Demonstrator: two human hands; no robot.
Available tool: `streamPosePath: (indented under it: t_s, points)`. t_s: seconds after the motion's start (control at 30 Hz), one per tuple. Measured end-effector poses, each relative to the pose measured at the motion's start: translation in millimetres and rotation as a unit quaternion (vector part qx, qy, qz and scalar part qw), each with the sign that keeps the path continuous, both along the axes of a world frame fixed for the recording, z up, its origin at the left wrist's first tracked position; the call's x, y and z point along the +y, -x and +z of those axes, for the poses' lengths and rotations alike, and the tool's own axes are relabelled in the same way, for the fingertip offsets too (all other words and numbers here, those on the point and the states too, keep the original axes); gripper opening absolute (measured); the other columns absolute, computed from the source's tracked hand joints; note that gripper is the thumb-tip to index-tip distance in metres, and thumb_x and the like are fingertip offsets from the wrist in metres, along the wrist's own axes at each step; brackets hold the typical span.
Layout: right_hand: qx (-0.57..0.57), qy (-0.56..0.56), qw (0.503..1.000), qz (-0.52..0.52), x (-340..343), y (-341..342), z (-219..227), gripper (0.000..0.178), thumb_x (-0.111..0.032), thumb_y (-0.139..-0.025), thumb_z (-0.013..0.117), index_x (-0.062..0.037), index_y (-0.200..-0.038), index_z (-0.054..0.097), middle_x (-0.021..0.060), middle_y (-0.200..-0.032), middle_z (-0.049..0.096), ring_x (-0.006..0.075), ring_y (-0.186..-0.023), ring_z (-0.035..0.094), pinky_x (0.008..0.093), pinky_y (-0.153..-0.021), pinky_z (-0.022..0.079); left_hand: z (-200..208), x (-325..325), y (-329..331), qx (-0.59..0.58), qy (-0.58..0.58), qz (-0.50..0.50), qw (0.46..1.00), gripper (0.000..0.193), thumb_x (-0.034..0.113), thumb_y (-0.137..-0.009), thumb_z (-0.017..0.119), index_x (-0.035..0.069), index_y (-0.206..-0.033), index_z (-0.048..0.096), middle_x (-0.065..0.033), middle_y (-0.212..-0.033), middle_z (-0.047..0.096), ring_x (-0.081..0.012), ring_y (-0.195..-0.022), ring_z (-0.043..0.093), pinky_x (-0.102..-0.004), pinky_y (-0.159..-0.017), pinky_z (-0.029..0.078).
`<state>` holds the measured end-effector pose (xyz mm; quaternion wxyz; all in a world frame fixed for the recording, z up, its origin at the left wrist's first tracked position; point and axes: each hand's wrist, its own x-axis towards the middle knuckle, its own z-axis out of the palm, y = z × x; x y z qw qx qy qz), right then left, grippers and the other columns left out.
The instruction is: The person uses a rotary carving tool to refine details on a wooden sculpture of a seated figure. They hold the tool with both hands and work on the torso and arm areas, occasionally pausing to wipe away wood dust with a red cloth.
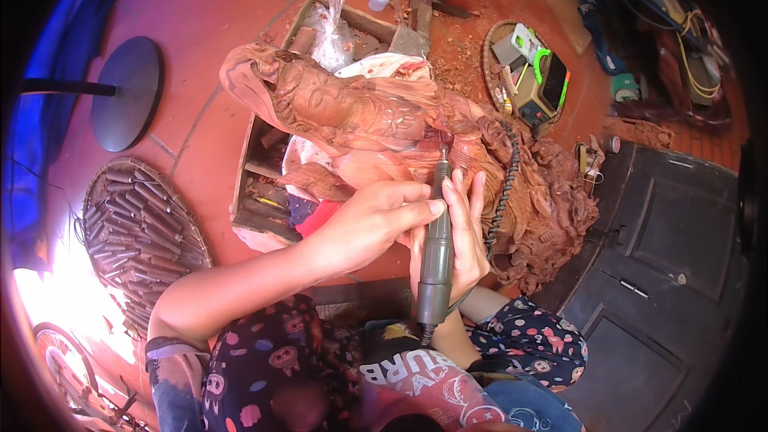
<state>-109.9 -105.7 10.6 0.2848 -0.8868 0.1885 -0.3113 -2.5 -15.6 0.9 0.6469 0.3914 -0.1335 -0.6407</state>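
Note:
A reddish-brown carved wooden statue [384,124] lies on its back across the middle, its face and headdress toward the left and dense carving toward the right. Over its midsection a dark rotary carving handpiece [436,264] points away from me, its thin metal bit close to the wood; whether it touches, I cannot tell. My right hand [468,244] grips the handpiece from the right side. From the left, my left hand [360,220] closes in with its thumb on the handpiece's front part. Its other fingers are partly hidden. A coiled black cord [506,192] hangs over the statue.
Under the statue stands a wooden box [252,184] with cloths and a plastic bag [332,36]. At left, a basket [200,228] holds many chisel-like tools below a round black stand base [128,96]. Another basket [490,72] holds a device. A dark panelled wooden surface [680,224] carries a pen.

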Motion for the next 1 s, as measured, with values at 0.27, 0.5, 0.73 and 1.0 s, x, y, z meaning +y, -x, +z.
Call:
streamPosePath:
  t_s: [0.27,0.5,0.73,1.0]
  points:
    - [0.007,0.018,0.999,0.034,-1.0,-0.5,1.2,0.037,-0.006,-0.079,0.068,0.0100,-0.112,0.062,0.0223,-0.108,0.066,0.0364,-0.112,0.061,0.0624,-0.106,0.032,7.4,10.4,-0.2,0.047,-0.024,0.019,0.998,0.032,0.025,-0.099,0.050,-0.001,-0.116,0.057,-0.0024,-0.095,0.063,-0.0073,-0.081,0.060,-0.0228,-0.076,0.048]
    - [0.042,0.030,0.998,0.036,1.5,0.9,3.6,0.035,-0.008,-0.081,0.066,0.0095,-0.111,0.063,0.0221,-0.105,0.067,0.0347,-0.110,0.062,0.0631,-0.106,0.031,14.0,16.6,-4.6,0.054,-0.043,0.027,0.997,0.035,0.023,-0.099,0.050,-0.003,-0.122,0.054,-0.0023,-0.093,0.063,-0.0065,-0.080,0.059,-0.0222,-0.075,0.048]
    - [0.030,0.003,0.998,0.052,-9.1,3.9,11.3,0.036,-0.006,-0.079,0.069,0.0102,-0.110,0.061,0.0246,-0.104,0.066,0.0374,-0.108,0.062,0.0651,-0.105,0.031,25.6,7.9,-5.8,0.069,-0.023,0.002,0.997,0.035,0.022,-0.101,0.047,-0.003,-0.125,0.051,-0.0017,-0.098,0.062,-0.0067,-0.085,0.060,-0.0231,-0.077,0.049]
    - [0.035,-0.017,0.998,0.055,-17.0,5.2,15.8,0.040,-0.011,-0.081,0.069,0.0096,-0.114,0.059,0.0274,-0.111,0.063,0.0433,-0.110,0.059,0.0643,-0.100,0.037,24.9,-3.6,-16.3,0.129,-0.019,-0.052,0.990,0.029,0.023,-0.101,0.047,-0.002,-0.113,0.054,-0.0024,-0.094,0.061,-0.0064,-0.084,0.060,-0.0220,-0.076,0.049]
